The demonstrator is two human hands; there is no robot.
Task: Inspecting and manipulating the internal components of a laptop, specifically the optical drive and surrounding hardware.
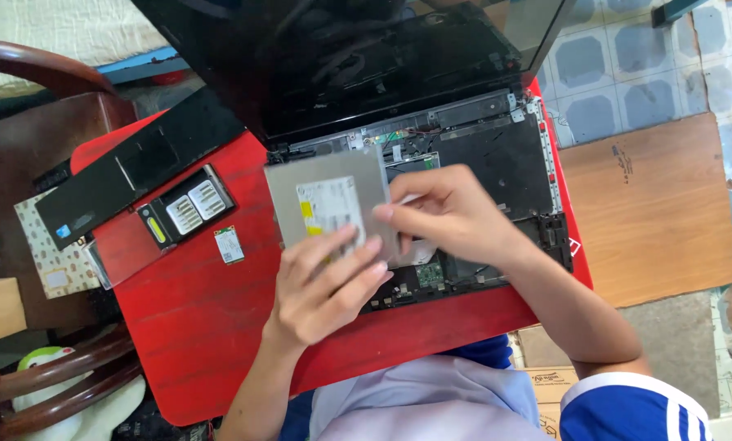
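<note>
Flat grey optical drive, labelled face up, lies tilted over the opened laptop.

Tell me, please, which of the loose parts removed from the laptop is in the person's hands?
The flat grey optical drive, held by both hands above the laptop; the others lie untouched on the red table.

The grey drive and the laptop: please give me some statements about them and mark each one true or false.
1. Both hands hold the grey drive. True: left hand, right hand.
2. The laptop lies closed. False: its screen is open and its inner parts show.
3. The table is red. True.
4. A small green card lies on the drive. False: it lies on the table, left of the drive.
</note>
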